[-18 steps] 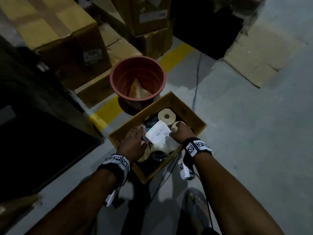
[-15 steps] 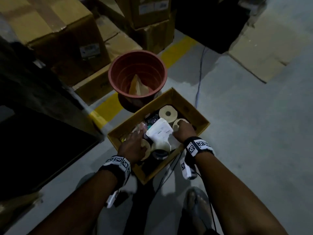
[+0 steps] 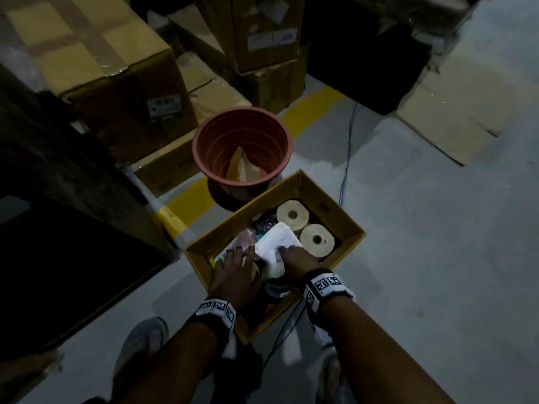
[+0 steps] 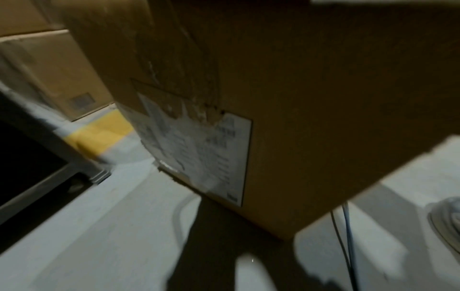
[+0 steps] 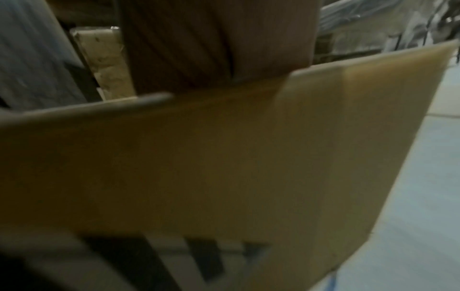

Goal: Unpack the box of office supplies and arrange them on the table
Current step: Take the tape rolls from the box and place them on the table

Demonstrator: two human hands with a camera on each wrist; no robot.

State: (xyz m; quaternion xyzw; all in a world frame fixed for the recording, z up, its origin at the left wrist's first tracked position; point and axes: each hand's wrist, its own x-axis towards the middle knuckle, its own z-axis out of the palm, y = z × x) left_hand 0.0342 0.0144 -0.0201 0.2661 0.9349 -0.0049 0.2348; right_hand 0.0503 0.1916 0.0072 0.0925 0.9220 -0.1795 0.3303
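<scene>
Both hands reach into the box (image 3: 344, 225): right hand (image 3: 294, 260) grasps the white packet (image 3: 277, 243) lying just ahead, left hand (image 3: 233, 272) spread flat beside it.

I see the open box (image 3: 347, 225) is of matt brown cardboard, and in the left wrist view its outer wall (image 4: 323, 98) carries a white paper label (image 4: 219, 157), partly torn and rough at the upper edge. Inside stand two rolls (image 3: 316, 239) of cream paper, matt, each wound around a hollow core. My right hand (image 3: 297, 259) lies on a white packet (image 3: 277, 243) that looks like crumpled paper or thin plastic; I cannot tell which. The bucket (image 3: 242, 147) is of reddish plastic with ribbed inner walls, a little dull. The floor (image 3: 437, 258) is grey concrete, smooth, with a painted yellow stripe (image 3: 312, 109). The big cartons (image 3: 96, 62) are cardboard closed with glossy tape.
</scene>
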